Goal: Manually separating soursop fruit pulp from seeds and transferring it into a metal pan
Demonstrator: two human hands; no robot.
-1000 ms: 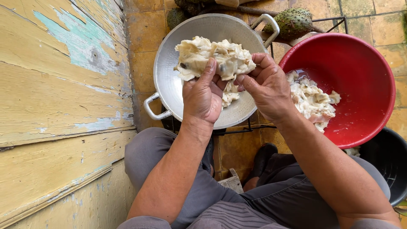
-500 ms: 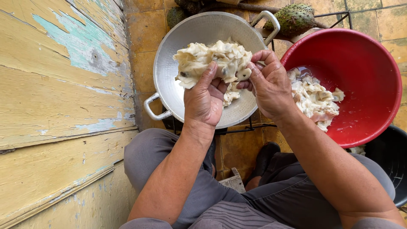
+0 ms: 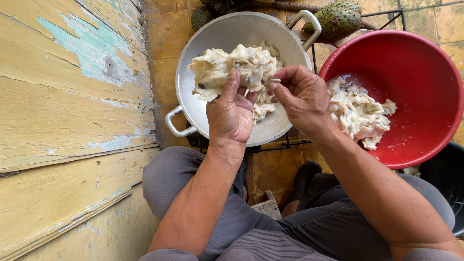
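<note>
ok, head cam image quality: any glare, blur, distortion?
Head view: soft, even daylight and no hard shadows; mild sheen on the metal pan and a wet highlight inside the red basin. Left hand, right hand and white pulp are sharp. Wide-angle stretch bends the yellow boards at the frame edge.

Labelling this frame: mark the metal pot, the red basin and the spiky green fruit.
metal pot [image 3: 205, 41], head view, bare inner wall at upper left.
red basin [image 3: 411, 63], head view, bare inner wall near top.
spiky green fruit [image 3: 338, 19], head view, middle of its bumpy skin.
</note>
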